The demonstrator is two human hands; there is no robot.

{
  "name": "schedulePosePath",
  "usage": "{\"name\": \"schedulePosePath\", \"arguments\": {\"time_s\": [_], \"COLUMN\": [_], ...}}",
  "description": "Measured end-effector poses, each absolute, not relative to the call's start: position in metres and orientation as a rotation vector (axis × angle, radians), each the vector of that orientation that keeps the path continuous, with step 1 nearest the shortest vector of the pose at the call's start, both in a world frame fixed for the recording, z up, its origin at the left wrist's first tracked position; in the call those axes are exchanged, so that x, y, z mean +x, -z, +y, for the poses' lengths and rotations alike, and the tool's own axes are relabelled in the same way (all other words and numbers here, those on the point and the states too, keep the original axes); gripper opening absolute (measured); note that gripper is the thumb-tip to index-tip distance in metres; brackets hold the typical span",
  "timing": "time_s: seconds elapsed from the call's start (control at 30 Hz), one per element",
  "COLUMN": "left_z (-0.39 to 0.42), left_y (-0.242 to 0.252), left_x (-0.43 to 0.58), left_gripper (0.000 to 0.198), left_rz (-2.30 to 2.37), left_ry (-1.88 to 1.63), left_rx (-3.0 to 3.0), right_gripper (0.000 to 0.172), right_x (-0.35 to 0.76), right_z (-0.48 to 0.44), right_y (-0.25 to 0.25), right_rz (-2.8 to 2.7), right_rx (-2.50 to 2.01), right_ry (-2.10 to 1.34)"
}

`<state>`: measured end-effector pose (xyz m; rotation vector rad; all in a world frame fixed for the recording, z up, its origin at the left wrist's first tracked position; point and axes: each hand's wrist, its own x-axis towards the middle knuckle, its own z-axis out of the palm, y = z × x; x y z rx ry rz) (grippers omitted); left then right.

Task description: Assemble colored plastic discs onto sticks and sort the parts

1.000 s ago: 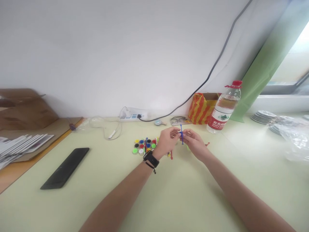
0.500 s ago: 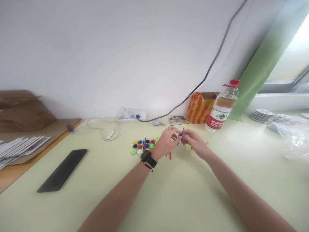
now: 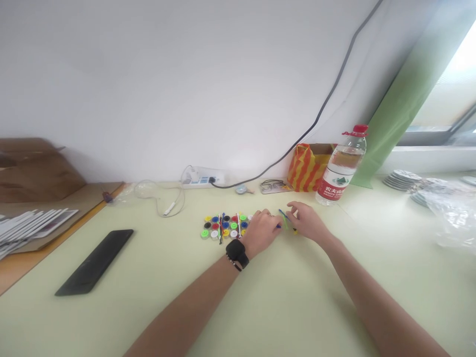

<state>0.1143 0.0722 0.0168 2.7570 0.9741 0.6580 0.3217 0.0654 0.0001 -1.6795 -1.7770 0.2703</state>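
Note:
My left hand (image 3: 262, 231), with a black watch on its wrist, is low over the table with curled fingers. A small blue-purple plastic piece (image 3: 278, 226) shows at its fingertips; the rest of it is hidden. Just to the right, my right hand (image 3: 307, 221) has thumb and index finger apart. Close to its fingertips is a thin blue stick (image 3: 283, 214), beside a light green stick (image 3: 285, 222). A yellow piece (image 3: 295, 231) lies under this hand. Left of my left hand are rows of colored round discs (image 3: 226, 225) with thin sticks lying across them.
A water bottle (image 3: 337, 168) and a striped bag (image 3: 307, 168) stand at the back right. Glasses (image 3: 273, 185) and a power strip (image 3: 203, 178) lie along the wall. A black flat object (image 3: 96, 263) is at left, clear plastic (image 3: 453, 210) at right.
My hands were together around a purple arrow-ended stick; now they are apart and lower. The left hand has moved slightly down with a blue-purple piece, and the right one has moved to the right.

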Motion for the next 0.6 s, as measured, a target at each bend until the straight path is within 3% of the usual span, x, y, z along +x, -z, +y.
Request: {"name": "schedulePosePath", "arguments": {"time_s": [0.17,0.33,0.6], "left_z": [0.08,0.084,0.086], "left_y": [-0.014,-0.02,-0.028], "left_x": [0.106,0.097,0.094], "left_gripper": [0.015,0.019,0.024], "left_rz": [1.032,0.992,0.934], "left_ry": [-0.621,-0.498,-0.451], "left_rx": [2.877,2.835,2.818], "right_gripper": [0.014,0.015,0.008], "right_x": [0.345,0.358,0.353], "right_z": [0.065,0.061,0.061], "right_y": [-0.01,-0.014,-0.013], "right_rz": [-1.825,-1.877,-1.882], "right_rx": [-1.835,-2.087,-2.11], "right_ry": [-0.071,-0.218,-0.302]}}
